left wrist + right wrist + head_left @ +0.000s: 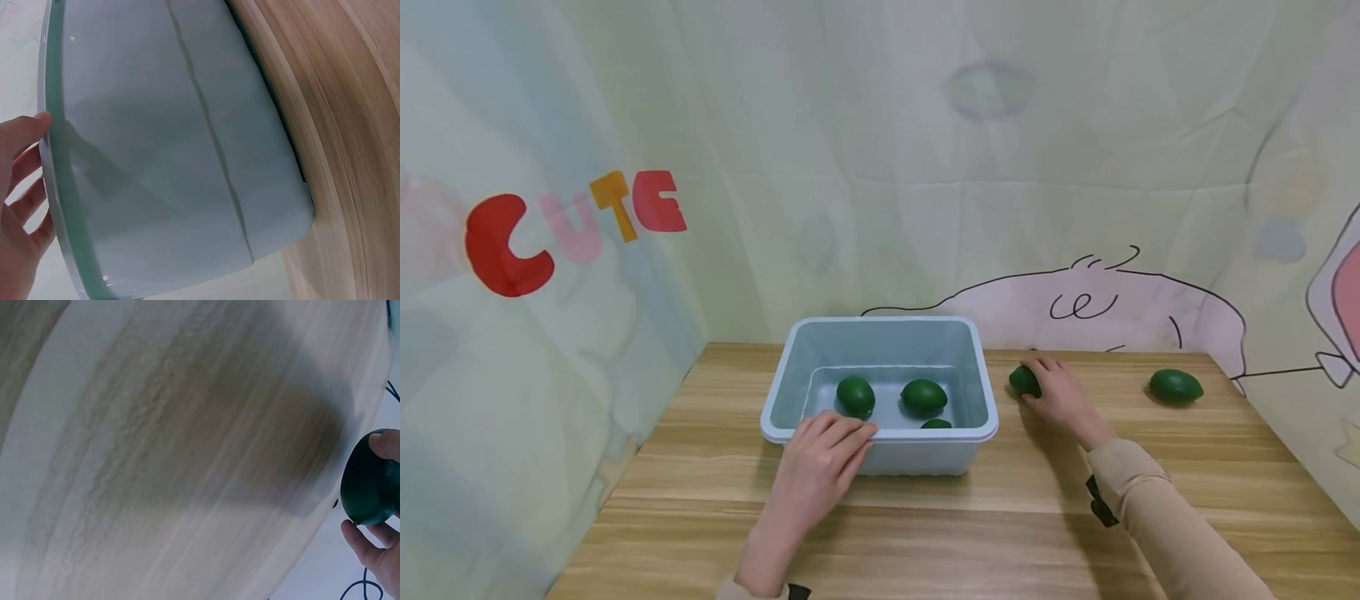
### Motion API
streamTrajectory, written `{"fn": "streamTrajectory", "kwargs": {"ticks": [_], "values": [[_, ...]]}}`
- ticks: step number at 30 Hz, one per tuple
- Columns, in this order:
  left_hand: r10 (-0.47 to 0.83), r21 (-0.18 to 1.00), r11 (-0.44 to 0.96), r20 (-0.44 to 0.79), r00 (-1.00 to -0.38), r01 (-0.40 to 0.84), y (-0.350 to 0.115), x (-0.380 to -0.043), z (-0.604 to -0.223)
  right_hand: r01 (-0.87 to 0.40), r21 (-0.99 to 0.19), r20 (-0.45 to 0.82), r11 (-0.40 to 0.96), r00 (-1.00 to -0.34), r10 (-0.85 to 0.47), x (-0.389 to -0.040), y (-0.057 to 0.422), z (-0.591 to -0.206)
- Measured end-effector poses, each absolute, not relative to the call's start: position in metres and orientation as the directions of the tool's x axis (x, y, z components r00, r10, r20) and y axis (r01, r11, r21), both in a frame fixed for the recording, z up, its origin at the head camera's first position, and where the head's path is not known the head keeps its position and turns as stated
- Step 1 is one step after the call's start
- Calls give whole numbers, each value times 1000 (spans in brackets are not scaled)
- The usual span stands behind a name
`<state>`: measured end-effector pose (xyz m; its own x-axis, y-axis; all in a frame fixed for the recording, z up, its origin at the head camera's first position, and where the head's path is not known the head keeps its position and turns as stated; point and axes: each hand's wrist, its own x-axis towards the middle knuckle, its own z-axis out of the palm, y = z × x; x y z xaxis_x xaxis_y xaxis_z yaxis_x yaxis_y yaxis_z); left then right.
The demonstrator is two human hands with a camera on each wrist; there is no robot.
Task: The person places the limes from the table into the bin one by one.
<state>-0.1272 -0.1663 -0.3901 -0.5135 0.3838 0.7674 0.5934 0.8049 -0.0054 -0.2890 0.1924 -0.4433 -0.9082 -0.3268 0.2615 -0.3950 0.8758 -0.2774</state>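
Note:
A light blue-grey plastic basin (880,435) stands on the wooden table, with several dark green limes in it, among them one lime (855,396) at left and another lime (923,398) at right. My left hand (822,457) holds the basin's near rim at its left part; the left wrist view shows thumb and fingers at the rim (53,187). To the right of the basin, my right hand (1062,395) grips a lime (1024,382). In the right wrist view that lime (367,481) sits between thumb and fingers, near the tabletop.
Another lime (1176,387) lies on the table at the far right, beyond my right hand. Behind the wooden table (970,533) hangs a pale printed curtain (880,208), also along the left and right sides.

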Motion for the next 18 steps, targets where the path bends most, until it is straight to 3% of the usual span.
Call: {"fn": "streamTrajectory", "kwargs": {"ticks": [18], "values": [[383, -13, 800, 781, -493, 600, -166, -127, -390, -404, -305, 326, 862, -895, -304, -281, 193, -442]]}}
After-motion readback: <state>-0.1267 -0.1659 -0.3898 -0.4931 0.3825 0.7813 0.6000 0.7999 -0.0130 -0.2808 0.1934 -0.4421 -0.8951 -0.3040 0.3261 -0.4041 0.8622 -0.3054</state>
